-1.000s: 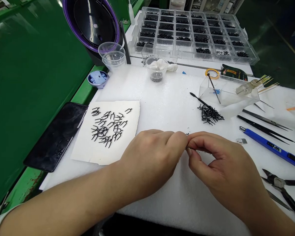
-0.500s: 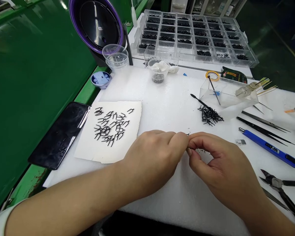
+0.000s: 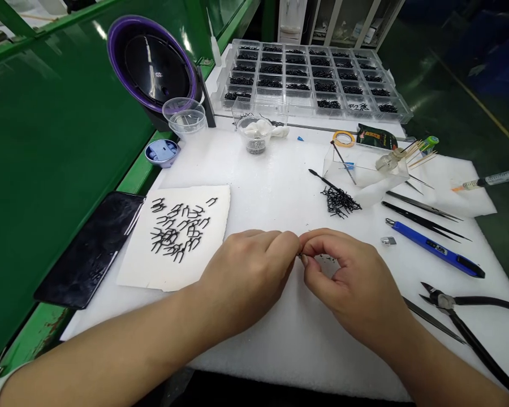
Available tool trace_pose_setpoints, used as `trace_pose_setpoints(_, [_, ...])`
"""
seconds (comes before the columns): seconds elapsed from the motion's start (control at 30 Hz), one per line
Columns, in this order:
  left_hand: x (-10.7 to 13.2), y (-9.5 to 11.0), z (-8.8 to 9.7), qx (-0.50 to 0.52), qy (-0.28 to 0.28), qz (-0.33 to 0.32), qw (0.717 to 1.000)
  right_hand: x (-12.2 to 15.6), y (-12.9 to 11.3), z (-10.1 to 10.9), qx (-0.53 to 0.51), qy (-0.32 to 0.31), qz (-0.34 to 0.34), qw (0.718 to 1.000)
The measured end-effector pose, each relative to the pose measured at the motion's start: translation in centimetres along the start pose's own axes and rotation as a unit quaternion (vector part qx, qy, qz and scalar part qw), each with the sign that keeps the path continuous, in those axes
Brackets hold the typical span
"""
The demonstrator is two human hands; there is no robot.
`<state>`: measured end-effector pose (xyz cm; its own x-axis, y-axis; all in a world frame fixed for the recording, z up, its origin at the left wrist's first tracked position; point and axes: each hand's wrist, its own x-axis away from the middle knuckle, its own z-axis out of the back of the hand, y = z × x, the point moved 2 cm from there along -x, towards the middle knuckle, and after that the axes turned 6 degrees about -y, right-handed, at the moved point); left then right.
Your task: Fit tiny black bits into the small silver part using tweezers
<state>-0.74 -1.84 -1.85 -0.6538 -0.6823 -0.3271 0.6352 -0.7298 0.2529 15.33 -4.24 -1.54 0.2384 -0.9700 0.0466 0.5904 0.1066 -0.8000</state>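
Observation:
My left hand [image 3: 248, 280] is closed, its thumb and fingertips meeting those of my right hand [image 3: 356, 282] above the white foam surface [image 3: 271, 198]. The right thumb and index finger pinch at the same spot. Only a tiny dark bit shows between the fingertips; what they hold is mostly hidden. Left of the hands, a cream card [image 3: 133, 271] bears many small black forked pieces [image 3: 169, 234]. Beyond the right hand lies a heap of thin black pieces [image 3: 341, 202], with a slim black tool [image 3: 320, 177] touching it. Tiny dark crumbs are scattered near the right fingers.
On the right lie cutting pliers [image 3: 445, 302], a blue utility knife [image 3: 435, 247], black tweezers [image 3: 424, 219] and a syringe [image 3: 492, 178]. A divided clear case [image 3: 299, 102] stands at the back. A dark tablet-like slab [image 3: 87, 249] rests at left, below a purple-rimmed fan-like device [image 3: 152, 62].
The view has swung a little, so the whole bench sits farther left and slightly lower in the picture. Both hands keep nearly the same pinch, fingertips together.

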Motion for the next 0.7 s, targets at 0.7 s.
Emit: trace_pose_setpoints(0.7, [0.01, -0.04, -0.11, -0.019, 0.003, -0.007, 1.000, -0.16, -0.07, -0.20, 0.010, 0.018, 0.003, 1.000])
